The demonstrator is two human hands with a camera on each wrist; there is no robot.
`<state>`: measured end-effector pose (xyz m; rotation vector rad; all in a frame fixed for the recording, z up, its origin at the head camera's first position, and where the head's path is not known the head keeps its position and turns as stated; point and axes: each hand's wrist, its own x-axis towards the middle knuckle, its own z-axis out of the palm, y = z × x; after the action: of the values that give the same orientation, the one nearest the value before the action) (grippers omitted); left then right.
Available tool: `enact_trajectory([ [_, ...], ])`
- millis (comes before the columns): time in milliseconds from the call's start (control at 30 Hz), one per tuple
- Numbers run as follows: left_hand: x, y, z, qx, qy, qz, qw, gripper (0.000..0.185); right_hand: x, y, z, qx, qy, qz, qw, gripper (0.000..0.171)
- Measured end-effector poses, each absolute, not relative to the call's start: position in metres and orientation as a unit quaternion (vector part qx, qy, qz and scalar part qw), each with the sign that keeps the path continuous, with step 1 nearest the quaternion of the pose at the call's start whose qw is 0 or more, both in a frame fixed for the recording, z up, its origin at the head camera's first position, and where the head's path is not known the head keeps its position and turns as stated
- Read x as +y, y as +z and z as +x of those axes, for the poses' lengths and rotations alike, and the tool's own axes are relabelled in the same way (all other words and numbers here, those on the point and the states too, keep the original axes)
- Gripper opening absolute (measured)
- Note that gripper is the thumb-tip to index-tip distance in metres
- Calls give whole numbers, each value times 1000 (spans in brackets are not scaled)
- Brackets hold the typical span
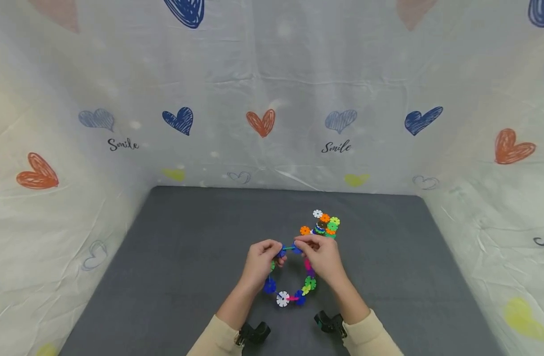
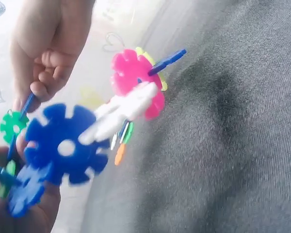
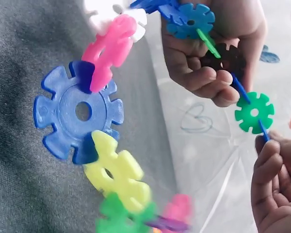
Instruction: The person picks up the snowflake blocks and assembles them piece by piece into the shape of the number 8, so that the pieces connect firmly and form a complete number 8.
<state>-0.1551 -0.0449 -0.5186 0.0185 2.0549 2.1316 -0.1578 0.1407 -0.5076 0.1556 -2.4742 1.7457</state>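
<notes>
Pinching blue discs point(image 1: 297, 250) in left hand point(image 1: 257, 259) and right hand point(image 1: 323, 255), probably linking up the chain point(image 1: 300, 298), so gotta align then push.

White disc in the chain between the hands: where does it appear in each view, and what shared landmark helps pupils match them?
Head: white disc, below centre, at the bottom of the loop.
Left wrist: white disc, blurred, slightly left of the middle.
Right wrist: white disc, top edge, left of centre.
Landmark: the pink disc next to it.
</notes>
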Motion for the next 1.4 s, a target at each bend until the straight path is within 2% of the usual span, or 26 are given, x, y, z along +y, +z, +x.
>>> enact_trajectory([
  [67,-46,-518,-154,714,695,13,85,25,143,-508,-158,-799,598,37,54,25],
  [233,-46,-516,-154,834,546,78,7,14,147,-510,-158,-782,621,7,41,22],
  [300,-46,-516,-154,855,509,101,-8,13,146,-509,-157,-787,616,5,32,19],
  [467,-45,-520,-156,819,560,115,59,23,142,-499,-156,-804,595,7,12,12],
  [600,-44,-525,-157,755,643,80,106,28,143,-493,-153,-808,588,36,4,13],
  [700,-45,-526,-156,723,680,38,111,25,153,-498,-158,-815,577,28,38,18],
  [833,-48,-528,-156,694,709,-7,126,26,178,-519,-174,-861,501,-33,79,25],
  [933,-50,-532,-158,666,732,-30,139,30,195,-540,-187,-899,426,-71,70,31],
  [1167,-51,-533,-160,633,757,-39,155,27,206,-568,-195,-940,323,-106,3,42],
  [1400,-51,-530,-158,640,750,-58,155,25,204,-563,-191,-930,355,-92,-9,30],
])
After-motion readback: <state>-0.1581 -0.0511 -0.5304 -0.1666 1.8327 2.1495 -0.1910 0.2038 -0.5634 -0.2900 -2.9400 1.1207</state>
